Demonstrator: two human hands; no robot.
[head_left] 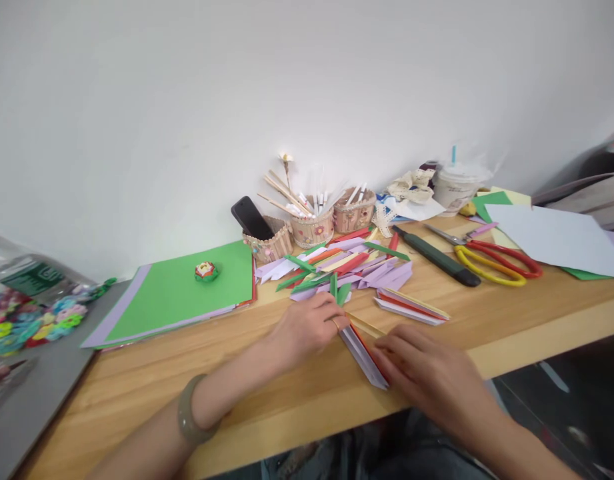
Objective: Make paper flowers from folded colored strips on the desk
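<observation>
A wooden table (297,400) is carrying the craft work, with a green paper stack (181,293) lying flat at its left. Both hands are pressing down on a folded paper strip (364,357) near the table's front edge, seemingly flattening its crease: the left hand (307,330) is pinning the far end, the right hand (431,373) the near end, fingers flat, not clamped. Beyond them a pile of folded strips (347,267) is lying loose. Popsicle-stick cups (311,230) are holding sticks and pens upright; red-and-yellow scissors (491,260) are resting alongside.
</observation>
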